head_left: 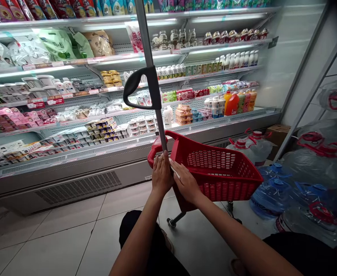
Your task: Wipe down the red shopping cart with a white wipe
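Note:
A red plastic shopping basket (222, 168) on small wheels stands on the tiled floor before a chilled display case. A grey metal pull rod (153, 88) with a black grip (136, 82) rises from its near rim. My left hand (161, 174) is wrapped around the base of the rod where it meets the basket. My right hand (185, 184) lies on the near rim beside it, fingers pressed against the rim and rod base. The basket looks empty inside.
The open chilled case (70, 115) holds shelves of dairy cups, bottles, bagged goods and juice. Large blue water jugs (274, 191) with red caps crowd the floor on the right. A cardboard box (277, 132) sits behind them. My dark-clad knees are below.

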Motion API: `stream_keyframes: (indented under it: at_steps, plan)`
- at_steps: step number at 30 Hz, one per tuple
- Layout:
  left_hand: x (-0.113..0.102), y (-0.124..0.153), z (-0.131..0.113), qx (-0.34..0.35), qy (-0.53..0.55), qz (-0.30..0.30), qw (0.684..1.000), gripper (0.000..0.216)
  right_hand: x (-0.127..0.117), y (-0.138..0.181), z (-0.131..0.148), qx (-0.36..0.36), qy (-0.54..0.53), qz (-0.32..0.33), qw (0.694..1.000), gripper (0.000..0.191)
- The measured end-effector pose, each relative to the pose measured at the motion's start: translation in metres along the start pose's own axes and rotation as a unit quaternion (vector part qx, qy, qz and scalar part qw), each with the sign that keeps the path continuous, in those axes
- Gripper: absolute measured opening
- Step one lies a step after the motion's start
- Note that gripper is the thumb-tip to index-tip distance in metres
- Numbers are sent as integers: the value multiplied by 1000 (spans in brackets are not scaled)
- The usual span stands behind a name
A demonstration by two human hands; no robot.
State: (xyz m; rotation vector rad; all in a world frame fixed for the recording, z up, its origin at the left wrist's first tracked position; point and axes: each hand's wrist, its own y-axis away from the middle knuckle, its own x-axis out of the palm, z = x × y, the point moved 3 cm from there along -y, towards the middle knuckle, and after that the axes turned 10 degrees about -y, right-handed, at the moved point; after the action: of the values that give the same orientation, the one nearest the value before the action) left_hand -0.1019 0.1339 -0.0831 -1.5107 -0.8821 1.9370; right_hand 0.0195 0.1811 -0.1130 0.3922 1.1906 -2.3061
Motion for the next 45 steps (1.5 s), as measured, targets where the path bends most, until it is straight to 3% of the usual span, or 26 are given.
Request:
stream_keyframes:
  at_steps: [4, 6, 13, 20, 27, 34, 41, 45]
  plan:
    - [-2, 0, -4, -3, 11, 6, 1000, 129, -37, 33, -23, 0, 62, 12, 998, 53]
    - [-1, 0, -8, -4, 5, 7, 1000, 129, -44, 40, -28, 19, 94, 3, 995, 53]
    - [5, -2, -22, -6, -34, -24, 999, 95, -11, 10, 2, -19, 117, -4, 993, 58]
    - [3, -5, -30, -19, -1, -37, 999, 106, -35, 37, -1, -44, 131, 15, 990, 59]
    - [7, -5, -28, -12, -20, -42, 999, 93, -17, 4, -5, -4, 94, -8, 996, 59]
    - [0, -1, -35, -21, 4, -57, 998, 96, -32, 32, 1, -32, 85, 15, 996, 61]
    - [0, 0, -38, -16, -5, -35, 999, 96, -27, 7, -5, -1, 89, 12, 996, 57]
    - [4, -2, -32, -11, -5, -9, 1000, 100, -27, 19, -10, -26, 108, 11, 994, 60]
